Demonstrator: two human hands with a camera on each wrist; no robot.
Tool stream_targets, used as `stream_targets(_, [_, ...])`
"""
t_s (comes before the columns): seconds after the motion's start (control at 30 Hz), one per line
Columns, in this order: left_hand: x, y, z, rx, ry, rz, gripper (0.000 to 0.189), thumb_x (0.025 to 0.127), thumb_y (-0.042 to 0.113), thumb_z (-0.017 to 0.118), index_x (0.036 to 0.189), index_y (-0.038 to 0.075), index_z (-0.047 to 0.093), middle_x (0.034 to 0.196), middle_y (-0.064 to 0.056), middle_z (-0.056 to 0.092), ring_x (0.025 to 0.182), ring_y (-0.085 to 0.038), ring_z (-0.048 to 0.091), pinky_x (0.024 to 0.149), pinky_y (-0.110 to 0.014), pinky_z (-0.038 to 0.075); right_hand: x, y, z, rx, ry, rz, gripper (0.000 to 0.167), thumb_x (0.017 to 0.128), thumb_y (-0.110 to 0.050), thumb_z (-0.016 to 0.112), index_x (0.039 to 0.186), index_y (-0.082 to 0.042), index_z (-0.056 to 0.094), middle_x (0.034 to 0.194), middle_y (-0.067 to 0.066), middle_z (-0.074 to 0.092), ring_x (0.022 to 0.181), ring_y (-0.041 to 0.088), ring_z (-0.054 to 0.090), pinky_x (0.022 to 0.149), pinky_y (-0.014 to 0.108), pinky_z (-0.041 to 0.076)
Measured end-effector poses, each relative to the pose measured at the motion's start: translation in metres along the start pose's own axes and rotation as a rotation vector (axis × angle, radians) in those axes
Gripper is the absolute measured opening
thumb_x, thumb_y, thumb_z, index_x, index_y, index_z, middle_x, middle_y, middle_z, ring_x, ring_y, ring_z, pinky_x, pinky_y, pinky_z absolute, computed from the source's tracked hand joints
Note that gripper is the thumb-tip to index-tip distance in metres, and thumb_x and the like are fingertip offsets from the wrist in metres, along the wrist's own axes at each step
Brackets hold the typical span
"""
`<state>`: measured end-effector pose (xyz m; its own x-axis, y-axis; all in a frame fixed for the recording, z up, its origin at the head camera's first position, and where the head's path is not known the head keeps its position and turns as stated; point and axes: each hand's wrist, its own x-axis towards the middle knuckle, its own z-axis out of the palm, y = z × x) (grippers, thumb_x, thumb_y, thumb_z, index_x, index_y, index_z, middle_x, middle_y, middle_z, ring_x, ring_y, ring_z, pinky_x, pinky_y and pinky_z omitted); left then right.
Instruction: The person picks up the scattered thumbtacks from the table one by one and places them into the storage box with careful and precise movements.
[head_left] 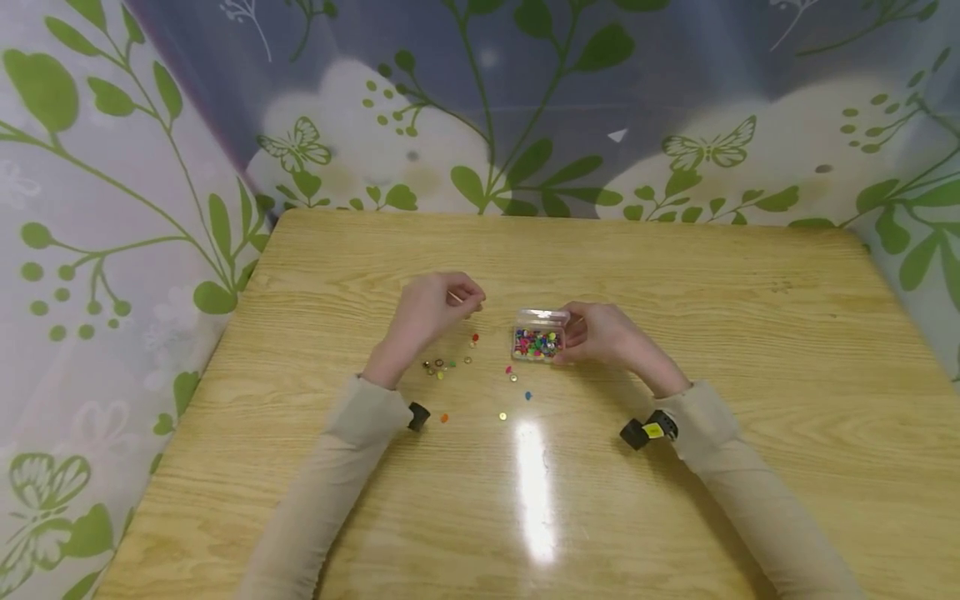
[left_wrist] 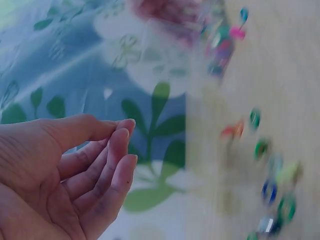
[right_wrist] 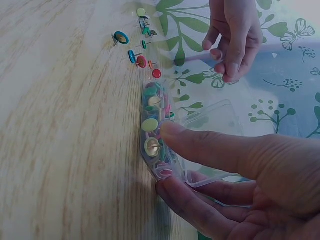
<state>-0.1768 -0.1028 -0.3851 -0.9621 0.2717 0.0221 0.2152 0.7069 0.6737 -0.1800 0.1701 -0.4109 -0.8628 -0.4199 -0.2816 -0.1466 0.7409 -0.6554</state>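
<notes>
My right hand [head_left: 603, 335] grips the right end of a small clear plastic box [head_left: 525, 358], thumb on the near side and fingers behind. The box holds many colourful thumbtacks [right_wrist: 150, 125], and its hinged clear lid [right_wrist: 220, 112] stands raised. To the left of the box, my left hand [head_left: 435, 307] hovers over the table with its fingers loosely bent. Thumb and index fingertips [left_wrist: 125, 126] come together, and nothing shows between them. Loose thumbtacks [head_left: 440, 364] lie below the left hand, several in a cluster near the wrist.
More single tacks lie in front of the box, among them a blue tack [head_left: 528, 396], a yellow tack [head_left: 502, 416] and an orange tack [head_left: 444, 417]. The wooden table [head_left: 675, 517] meets a leaf-patterned curtain [head_left: 420, 158] at its back edge.
</notes>
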Motion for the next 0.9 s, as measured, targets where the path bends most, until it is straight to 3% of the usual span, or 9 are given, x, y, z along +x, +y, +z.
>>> stream_targets(0.17, [-0.007,-0.025,-0.023,0.022,0.005,-0.062,0.016,0.099,0.022,0.067,0.106,0.01,0.075,0.103,-0.006,0.076,0.09,-0.024,0.072,0.079,-0.04,0.059,0.0,-0.001,0.001,-0.008,0.001,0.004,0.065,0.081,-0.017,0.087,0.135,0.001,0.056,0.118,0.022,0.069,0.106,0.032,0.07,0.091,0.041,0.059])
stream_targets(0.43, [-0.021,-0.068,-0.036,0.074,-0.163,-0.125,0.013,0.094,0.004,0.07,0.106,0.005,0.075,0.109,-0.012,0.074,0.102,-0.032,0.069,0.093,-0.046,0.056,0.002,0.001,0.003,0.009,-0.009,0.006,0.065,0.08,-0.018,0.087,0.134,0.002,0.056,0.118,0.022,0.069,0.106,0.033,0.069,0.092,0.041,0.059])
stream_targets(0.6, [-0.022,-0.073,-0.036,0.115,-0.219,-0.158,0.012,0.091,0.008,0.074,0.104,0.007,0.074,0.106,-0.009,0.074,0.099,-0.028,0.067,0.09,-0.044,0.054,0.002,0.002,0.002,0.028,-0.005,0.014,0.064,0.08,-0.016,0.087,0.134,0.001,0.056,0.118,0.022,0.069,0.106,0.033,0.069,0.092,0.041,0.059])
stream_targets(0.73, [-0.022,-0.073,-0.035,0.181,-0.225,-0.156,0.01,0.089,0.013,0.078,0.097,0.008,0.074,0.098,-0.008,0.074,0.091,-0.025,0.066,0.086,-0.042,0.053,0.001,0.002,0.002,0.015,-0.01,0.008,0.066,0.08,-0.018,0.087,0.135,0.001,0.056,0.118,0.022,0.069,0.106,0.033,0.07,0.092,0.041,0.059])
stream_targets(0.9, [-0.021,-0.074,-0.035,0.229,-0.203,-0.145,0.005,0.089,0.012,0.071,0.092,0.008,0.073,0.095,-0.008,0.073,0.085,-0.024,0.064,0.081,-0.041,0.053,0.001,0.002,0.001,0.021,-0.008,0.017,0.065,0.08,-0.016,0.087,0.135,0.0,0.056,0.118,0.021,0.069,0.106,0.032,0.069,0.091,0.041,0.059])
